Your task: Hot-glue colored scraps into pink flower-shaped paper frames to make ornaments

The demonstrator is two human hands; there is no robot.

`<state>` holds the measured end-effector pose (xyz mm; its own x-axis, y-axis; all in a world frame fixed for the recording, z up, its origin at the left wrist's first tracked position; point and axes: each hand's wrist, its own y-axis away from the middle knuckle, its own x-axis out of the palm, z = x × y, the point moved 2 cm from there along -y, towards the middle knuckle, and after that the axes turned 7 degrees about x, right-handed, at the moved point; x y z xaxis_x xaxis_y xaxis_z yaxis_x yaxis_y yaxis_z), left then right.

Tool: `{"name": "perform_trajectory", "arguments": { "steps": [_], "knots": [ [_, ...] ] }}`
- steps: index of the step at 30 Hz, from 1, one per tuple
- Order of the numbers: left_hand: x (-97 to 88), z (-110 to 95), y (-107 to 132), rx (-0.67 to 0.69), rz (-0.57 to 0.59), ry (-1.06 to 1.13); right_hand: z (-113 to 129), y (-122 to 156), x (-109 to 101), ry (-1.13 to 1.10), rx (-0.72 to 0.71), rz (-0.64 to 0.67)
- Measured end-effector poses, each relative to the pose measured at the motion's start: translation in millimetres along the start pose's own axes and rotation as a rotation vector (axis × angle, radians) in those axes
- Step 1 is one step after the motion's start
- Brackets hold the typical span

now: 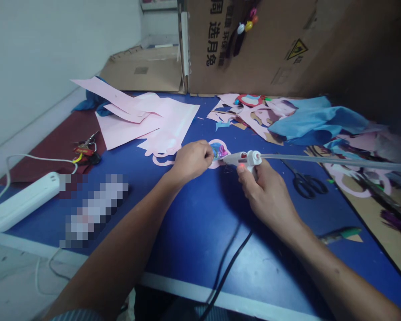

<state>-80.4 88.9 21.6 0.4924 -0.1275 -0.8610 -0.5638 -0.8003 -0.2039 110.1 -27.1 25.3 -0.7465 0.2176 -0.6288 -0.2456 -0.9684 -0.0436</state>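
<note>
My left hand (192,159) is closed in a pinch on a small pink cut-out piece (219,151) with a blue and magenta decoration, pressing it onto the blue table (194,232). My right hand (265,194) grips a white hot glue gun (242,158). Its nozzle points left and touches the pink piece. A long clear glue stick (334,161) sticks out of the gun's back toward the right. The gun's black cord (227,267) runs down toward me.
Pink paper sheets (143,118) lie at the back left, blue fabric (314,120) and paper scraps at the back right. Black scissors (305,180) lie right of my hand. A white power strip (23,200), keys (86,151) and a large cardboard box (270,44) surround the work area.
</note>
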Motion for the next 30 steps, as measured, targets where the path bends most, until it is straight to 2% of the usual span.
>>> {"name": "perform_trajectory", "arguments": {
  "steps": [6,11,15,22,30],
  "knots": [
    [0.1,1,0,0.002,0.003,0.006,-4,2,-5,-0.030,0.012,-0.035],
    [0.6,1,1,-0.020,-0.004,0.031,-2,14,-27,-0.134,0.073,-0.030],
    [0.4,2,2,-0.009,0.034,0.026,5,20,-41,-0.169,0.084,-0.084],
    [1.1,3,4,0.106,0.155,-0.112,6,18,-39,-0.200,0.083,-0.060],
    [-7.8,-2,9,0.192,0.255,-0.135,3,16,-39,-0.204,0.083,-0.045]
  ]
}}
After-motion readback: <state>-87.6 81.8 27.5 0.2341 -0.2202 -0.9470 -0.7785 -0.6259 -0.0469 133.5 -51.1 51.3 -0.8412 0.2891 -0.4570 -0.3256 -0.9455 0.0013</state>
